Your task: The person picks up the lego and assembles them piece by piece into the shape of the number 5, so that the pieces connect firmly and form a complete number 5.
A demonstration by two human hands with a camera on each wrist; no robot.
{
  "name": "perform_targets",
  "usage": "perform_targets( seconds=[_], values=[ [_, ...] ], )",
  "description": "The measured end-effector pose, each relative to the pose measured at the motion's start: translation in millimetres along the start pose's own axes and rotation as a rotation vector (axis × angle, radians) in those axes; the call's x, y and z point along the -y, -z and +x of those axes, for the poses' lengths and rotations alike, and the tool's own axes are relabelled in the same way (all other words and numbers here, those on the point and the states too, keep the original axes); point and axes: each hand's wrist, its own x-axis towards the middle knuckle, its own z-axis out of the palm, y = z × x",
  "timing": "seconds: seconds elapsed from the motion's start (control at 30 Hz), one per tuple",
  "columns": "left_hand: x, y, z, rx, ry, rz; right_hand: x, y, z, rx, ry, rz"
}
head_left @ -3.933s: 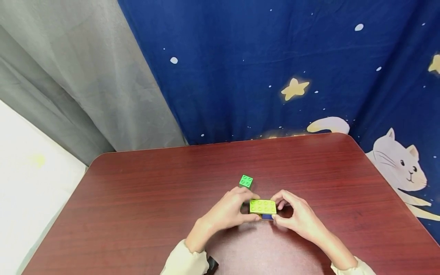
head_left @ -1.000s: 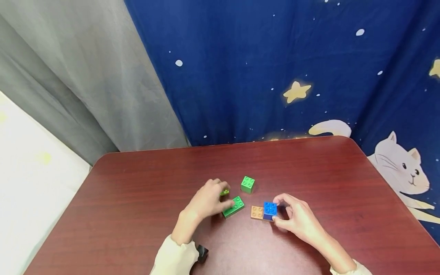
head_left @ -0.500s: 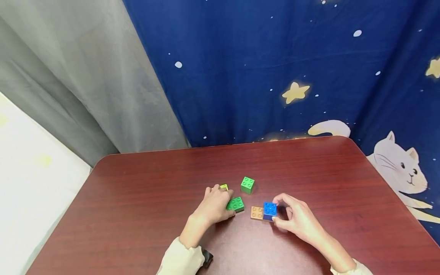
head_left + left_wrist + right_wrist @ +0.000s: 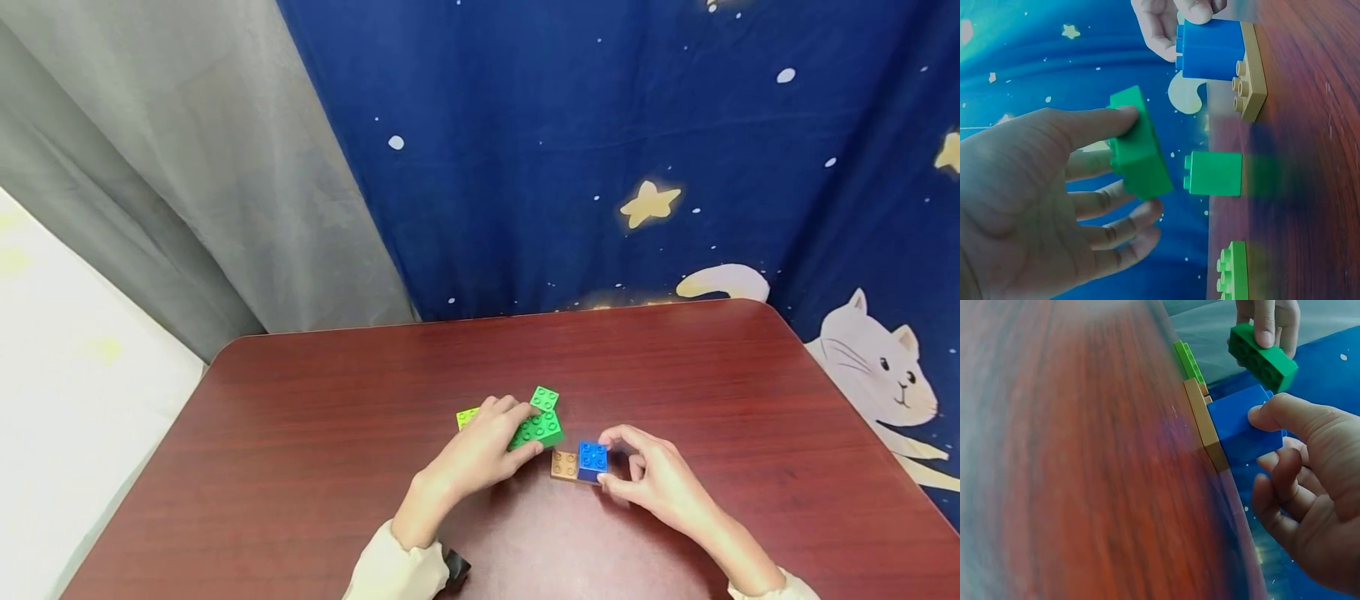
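Between thumb and fingers, my left hand (image 4: 480,454) pinches a long green building brick (image 4: 542,427), held above the table in the left wrist view (image 4: 1141,147). A blue square brick (image 4: 592,454) sits on the right end of a flat tan brick (image 4: 564,465), whose left studs are bare. My right hand (image 4: 651,471) pinches the blue brick by its sides, thumb on the near face. The tan brick lies on the table. In the right wrist view the green brick (image 4: 1263,357) hangs up beyond the blue one.
A small bright green square brick (image 4: 545,397) stands behind the held green one. The lime brick (image 4: 466,417) lies left, partly hidden by my left hand. The dark red table (image 4: 322,467) ends at the back before a blue starry curtain (image 4: 525,167).
Lime brick, earlier held by both hands over the blue and tan bricks, now lies to the left. My left hand has taken the long green brick and moved right; the right hand stays.
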Motion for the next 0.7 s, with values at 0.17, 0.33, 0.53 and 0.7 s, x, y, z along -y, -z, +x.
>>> perform_targets(
  seconds=[0.17, 0.33, 0.53, 0.7],
  values=[
    [-4.5, -0.8, 1.0, -0.024, -0.069, -0.057, 1.4, -0.9, -2.8, 0.077, 0.005, 0.090],
    [-7.1, -2.4, 2.0, -0.031, -0.111, -0.104, 3.3, -1.5, -3.0, 0.102, -0.001, 0.101],
    [-7.8, -8.0, 4.5, -0.028, -0.119, -0.146, 5.6, 0.1, 0.2, 0.120, -0.046, 0.106],
    [-8.3, -14.9, 5.6, -0.043, -0.119, -0.183, 7.3, 2.8, 1.3, 0.159, -0.030, 0.093]
  ],
)
